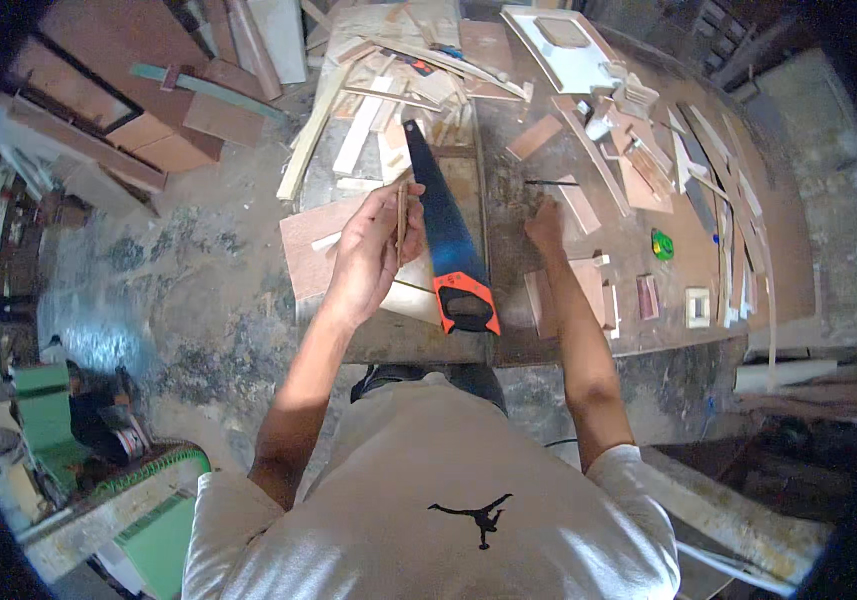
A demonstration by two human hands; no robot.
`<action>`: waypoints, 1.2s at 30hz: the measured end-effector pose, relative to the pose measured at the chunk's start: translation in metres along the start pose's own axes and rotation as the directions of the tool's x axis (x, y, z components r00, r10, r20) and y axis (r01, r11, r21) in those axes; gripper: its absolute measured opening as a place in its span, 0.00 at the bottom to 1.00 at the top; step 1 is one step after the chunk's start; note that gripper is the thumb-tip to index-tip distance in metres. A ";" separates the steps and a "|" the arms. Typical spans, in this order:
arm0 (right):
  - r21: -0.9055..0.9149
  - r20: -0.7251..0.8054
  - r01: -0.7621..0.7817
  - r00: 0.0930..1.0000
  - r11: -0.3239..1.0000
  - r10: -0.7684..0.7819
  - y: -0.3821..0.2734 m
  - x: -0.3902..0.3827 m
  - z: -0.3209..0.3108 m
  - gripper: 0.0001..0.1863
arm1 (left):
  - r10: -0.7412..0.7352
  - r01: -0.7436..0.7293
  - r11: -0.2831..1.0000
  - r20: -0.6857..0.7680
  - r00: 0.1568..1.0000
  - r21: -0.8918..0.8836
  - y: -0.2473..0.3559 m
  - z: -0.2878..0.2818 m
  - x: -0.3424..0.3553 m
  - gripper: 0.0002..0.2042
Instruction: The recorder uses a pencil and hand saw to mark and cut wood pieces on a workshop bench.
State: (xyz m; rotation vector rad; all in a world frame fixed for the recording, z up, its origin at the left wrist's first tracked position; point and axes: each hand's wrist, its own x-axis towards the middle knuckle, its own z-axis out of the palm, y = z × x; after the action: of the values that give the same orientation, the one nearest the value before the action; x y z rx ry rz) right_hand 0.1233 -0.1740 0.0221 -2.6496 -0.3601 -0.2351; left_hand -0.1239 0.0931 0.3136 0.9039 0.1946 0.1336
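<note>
My left hand (376, 240) is closed round a thin strip of wood (401, 222), held upright between thumb and fingers above the bench. Just right of it lies a handsaw (440, 220), its dark blade pointing away and its orange and black handle (466, 303) toward me. My right hand (544, 228) is low over the brown board on the right, its fingers curled together. Whatever those fingers hold, if anything, is hidden. A thin dark stick, perhaps a pencil (552, 183), lies right at its fingertips, beside a small wooden piece (580, 205).
Wood offcuts (378, 115) are heaped at the bench's far end. On the right are a green tape measure (661, 244), a small cream frame (697, 307), a reddish block (647, 297) and long strips (733, 210). Large panels (113, 75) lean at far left.
</note>
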 end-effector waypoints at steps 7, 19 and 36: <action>-0.046 0.195 0.045 0.980 0.998 -0.035 0.080 0.023 0.038 0.31 | 0.056 -0.035 0.965 0.076 0.996 -0.259 -0.026 0.031 -0.004 0.17; 0.138 0.067 -0.036 0.997 0.990 0.027 0.035 0.003 -0.028 0.15 | 0.108 -0.085 0.979 -0.118 0.987 0.185 -0.090 0.091 -0.010 0.14; 0.414 -0.149 -0.172 0.956 0.894 0.253 -0.032 -0.130 -0.053 0.10 | 0.179 -0.488 0.262 0.455 0.872 0.832 -0.309 -0.041 0.142 0.09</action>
State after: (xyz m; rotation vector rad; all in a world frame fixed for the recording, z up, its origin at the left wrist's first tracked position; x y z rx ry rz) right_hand -0.0152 -0.1984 0.0525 -2.2153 -0.0383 -0.3162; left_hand 0.0157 -0.0367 0.0294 2.1701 -0.2574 0.3173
